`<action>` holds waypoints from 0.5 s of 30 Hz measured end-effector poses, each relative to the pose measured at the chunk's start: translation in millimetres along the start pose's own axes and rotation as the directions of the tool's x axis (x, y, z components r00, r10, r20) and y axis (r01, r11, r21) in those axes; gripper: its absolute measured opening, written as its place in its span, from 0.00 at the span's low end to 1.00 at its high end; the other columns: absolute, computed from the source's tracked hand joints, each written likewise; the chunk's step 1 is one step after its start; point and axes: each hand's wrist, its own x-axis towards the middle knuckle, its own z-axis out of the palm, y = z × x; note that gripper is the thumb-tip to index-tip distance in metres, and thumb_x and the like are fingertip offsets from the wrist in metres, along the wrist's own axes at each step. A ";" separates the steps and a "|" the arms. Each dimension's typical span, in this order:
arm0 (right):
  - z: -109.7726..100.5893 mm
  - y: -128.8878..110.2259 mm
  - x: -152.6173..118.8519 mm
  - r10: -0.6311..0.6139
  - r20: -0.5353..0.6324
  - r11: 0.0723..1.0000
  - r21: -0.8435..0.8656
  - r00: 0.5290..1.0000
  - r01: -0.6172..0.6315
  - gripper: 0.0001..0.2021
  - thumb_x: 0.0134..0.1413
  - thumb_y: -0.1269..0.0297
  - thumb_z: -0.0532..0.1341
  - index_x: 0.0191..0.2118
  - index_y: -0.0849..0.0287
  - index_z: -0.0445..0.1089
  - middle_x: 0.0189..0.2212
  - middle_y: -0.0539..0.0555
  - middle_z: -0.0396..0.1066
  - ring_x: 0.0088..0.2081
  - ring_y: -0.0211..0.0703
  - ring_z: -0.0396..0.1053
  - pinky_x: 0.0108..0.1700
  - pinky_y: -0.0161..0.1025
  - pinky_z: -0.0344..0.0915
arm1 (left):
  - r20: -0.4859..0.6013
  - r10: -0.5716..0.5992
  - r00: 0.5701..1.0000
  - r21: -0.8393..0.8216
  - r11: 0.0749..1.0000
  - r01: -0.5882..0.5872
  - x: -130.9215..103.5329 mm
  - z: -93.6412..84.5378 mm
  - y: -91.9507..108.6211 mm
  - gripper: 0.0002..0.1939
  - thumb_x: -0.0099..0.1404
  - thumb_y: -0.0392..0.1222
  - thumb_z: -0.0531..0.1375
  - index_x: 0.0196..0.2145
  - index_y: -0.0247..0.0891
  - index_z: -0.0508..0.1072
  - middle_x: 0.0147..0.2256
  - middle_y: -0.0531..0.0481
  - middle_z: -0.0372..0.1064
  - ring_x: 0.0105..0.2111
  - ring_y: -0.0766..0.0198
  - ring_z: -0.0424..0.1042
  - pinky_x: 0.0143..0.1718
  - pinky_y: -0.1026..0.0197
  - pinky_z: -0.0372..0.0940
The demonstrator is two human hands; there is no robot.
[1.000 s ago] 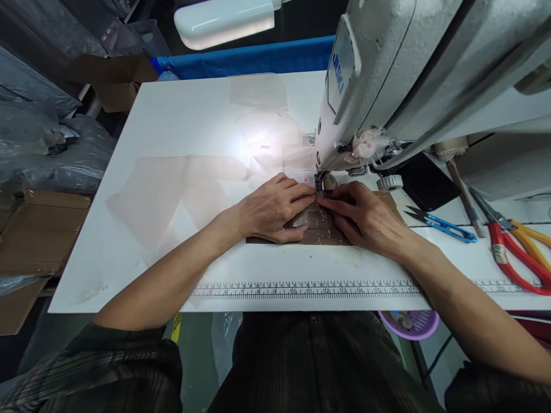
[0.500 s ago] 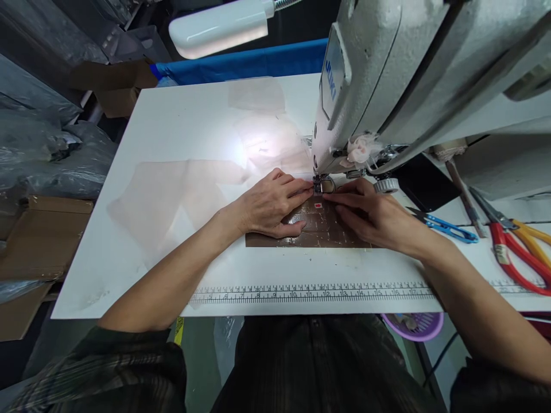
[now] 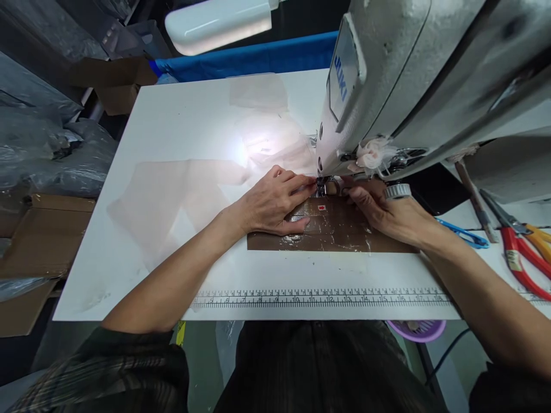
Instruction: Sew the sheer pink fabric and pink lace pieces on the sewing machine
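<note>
Two bare forearms reach over the near edge of a white table (image 3: pixel 193 126); a purple basket (image 3: pixel 439 331) sits below that edge, toward the right. A printed ruler scale (image 3: pixel 318 298) runs along the edge. Farther in, a brown sheet (image 3: pixel 344 232) with shiny patches and a small red mark lies flat on the table, its far side near the presser foot (image 3: pixel 321 187).

The left hand (image 3: pixel 275 201) lies over the sheet's left part, fingers close together and pointing at the foot, thumb held apart on the sheet. The right hand (image 3: pixel 381 212) is over the sheet's far right part, fingers bent, thumb and forefinger close together just right of the foot; whether they pinch anything, I cannot tell.

Blue snips (image 3: pixel 465 234) and red-handled shears (image 3: pixel 514 246) lie to the right, a flat black object (image 3: pixel 443 186) beyond the snips. Pale sheer pieces (image 3: pixel 172 192) spread left of the machine (image 3: pixel 387 74). Farthest are a blue cloth (image 3: pixel 258 57) and a white lamp (image 3: pixel 219 26).
</note>
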 end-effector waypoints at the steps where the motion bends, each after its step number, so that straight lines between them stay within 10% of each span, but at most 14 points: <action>1: 0.6 0.1 -1.8 -0.013 0.000 1.000 -0.007 1.000 0.013 0.21 0.67 0.47 0.52 0.46 0.59 0.73 0.44 0.60 0.73 0.45 0.51 0.72 0.47 0.47 0.70 | -0.001 -0.008 1.000 -0.002 1.000 0.008 -0.2 0.4 0.3 0.27 0.70 0.55 0.53 0.58 0.33 0.68 0.57 0.36 0.68 0.47 0.49 0.70 0.47 0.49 0.61; 15: 6.4 16.6 -5.0 0.164 -0.112 0.985 0.063 0.980 -0.158 0.10 0.60 0.58 0.60 0.30 0.56 0.73 0.34 0.54 0.74 0.32 0.43 0.68 0.35 0.41 0.64 | 0.107 -0.137 0.985 -0.114 0.982 0.149 0.6 4.4 2.0 0.39 0.71 0.59 0.51 0.68 0.29 0.52 0.67 0.30 0.54 0.67 0.43 0.55 0.68 0.42 0.44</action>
